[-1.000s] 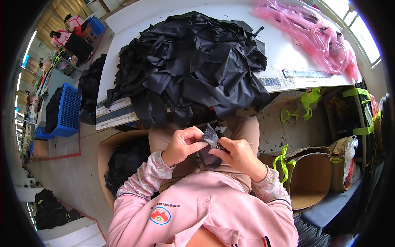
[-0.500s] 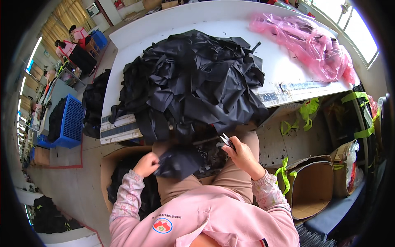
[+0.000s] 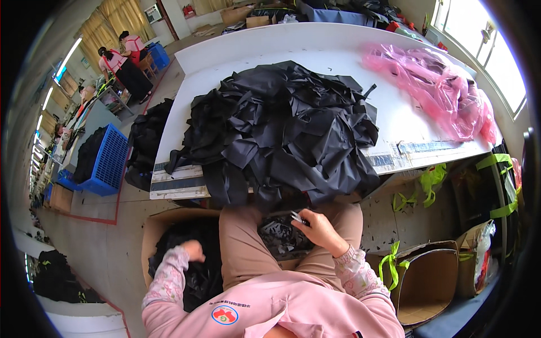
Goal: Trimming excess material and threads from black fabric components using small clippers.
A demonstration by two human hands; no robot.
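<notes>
My right hand [image 3: 320,230] is closed round small metal thread snips [image 3: 297,217], their blades pointing up and left above my right thigh. My left hand [image 3: 193,251] is over a cardboard box [image 3: 151,230] filled with black fabric pieces [image 3: 194,281], beside my left thigh. Motion smears its fingers, so whether it grips any of the fabric cannot be made out. In front of me a large heap of black fabric [image 3: 282,127] covers the middle of the white table [image 3: 338,48] and hangs over its near edge.
Between my legs is a container with dark scraps [image 3: 282,236]. Pink plastic sheeting [image 3: 445,96] lies on the table's right. At lower right stands a cardboard box [image 3: 425,279] with a green tie. A blue crate [image 3: 107,163] holds black fabric at left; two people [image 3: 127,70] are farther back.
My left hand has moved left and down to the box; the black fabric piece it held over my lap no longer shows there. The right hand with the snips has shifted slightly left and lower.
</notes>
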